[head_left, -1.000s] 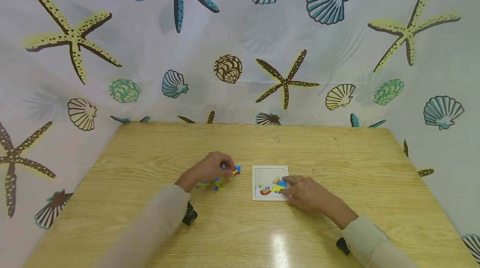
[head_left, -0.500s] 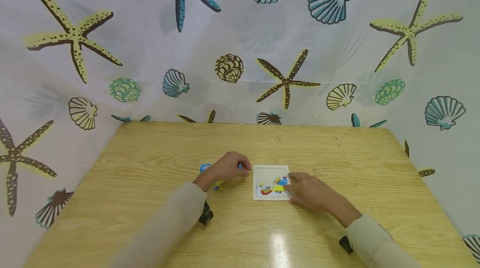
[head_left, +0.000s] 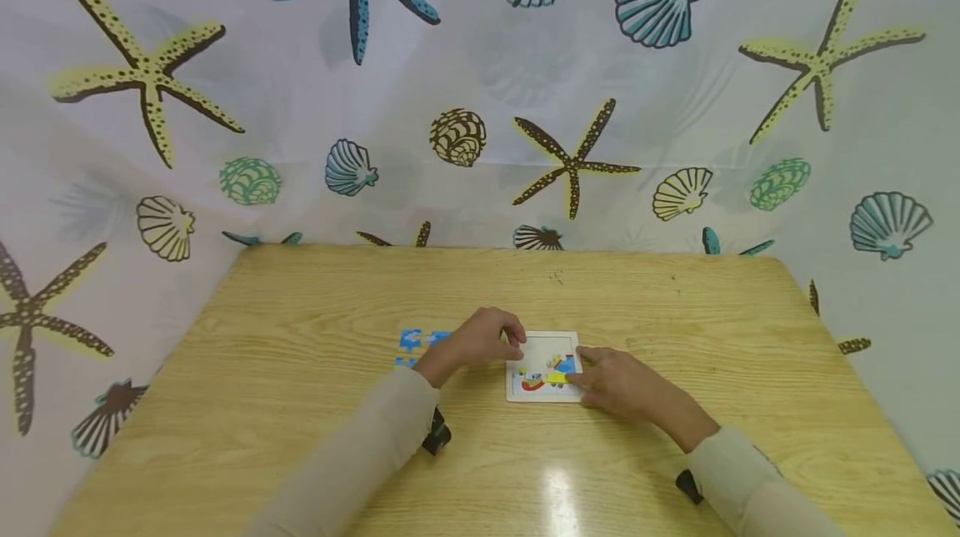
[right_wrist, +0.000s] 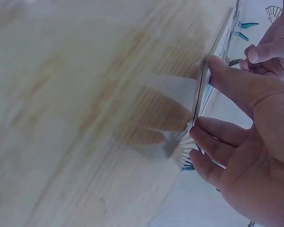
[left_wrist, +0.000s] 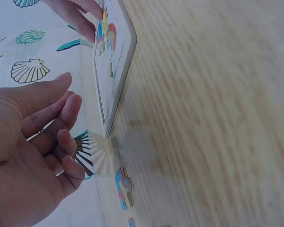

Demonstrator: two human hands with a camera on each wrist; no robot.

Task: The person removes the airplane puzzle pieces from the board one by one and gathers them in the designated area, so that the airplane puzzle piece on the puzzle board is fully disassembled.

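Note:
A square white-framed puzzle board [head_left: 543, 399] lies on the table, with a few coloured pieces [head_left: 557, 370] in its lower part. My left hand [head_left: 487, 337] hovers at the board's left edge. In the left wrist view its fingers are loosely bent, thumb apart from them, and nothing shows between them. My right hand [head_left: 618, 383] rests at the board's right side. Its thumb reaches over the rim and its other fingers lie against the edge in the right wrist view.
Loose blue puzzle pieces [head_left: 412, 339] lie left of the board, partly hidden behind my left forearm. One red and blue piece [left_wrist: 124, 189] shows in the left wrist view. A patterned curtain [head_left: 405, 212] hangs behind the wooden table [head_left: 645, 295].
My left hand has moved right, from the loose pieces to the board's left edge, uncovering blue pieces behind it. The right hand stays at the board's right side, with little movement.

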